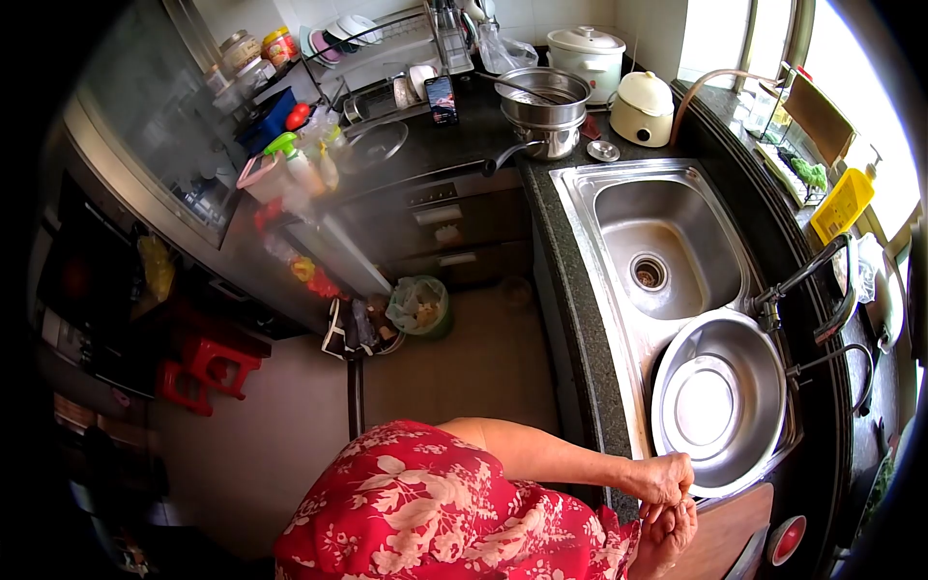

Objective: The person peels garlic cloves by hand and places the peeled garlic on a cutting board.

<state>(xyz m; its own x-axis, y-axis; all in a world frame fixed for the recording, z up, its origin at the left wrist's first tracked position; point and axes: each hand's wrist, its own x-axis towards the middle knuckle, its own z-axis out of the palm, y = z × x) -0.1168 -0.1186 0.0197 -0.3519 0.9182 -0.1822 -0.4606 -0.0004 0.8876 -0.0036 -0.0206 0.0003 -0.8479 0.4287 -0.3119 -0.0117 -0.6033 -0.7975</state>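
My left hand point(663, 477) is closed, its fingertips pressed down against my right hand point(671, 532). The right hand is turned up with curled fingers. Whatever lies between the fingers, if anything, is hidden or too small to make out. Both hands are over the near edge of the counter, beside a wooden cutting board point(723, 527). A large steel basin point(768, 362) sits just beyond them in the lower sink bowl. On the board's far side are a knife blade point(748, 555) and a small red-and-white bowl point(788, 539).
The other sink bowl point(667, 227) has a drain strainer, with a black faucet point(788, 290) behind. Steel pots point(543, 111), a white cooker point(586, 58) and a cream kettle point(643, 108) stand at the corner. A lined bin point(420, 304) and red stools point(217, 365) are on the floor.
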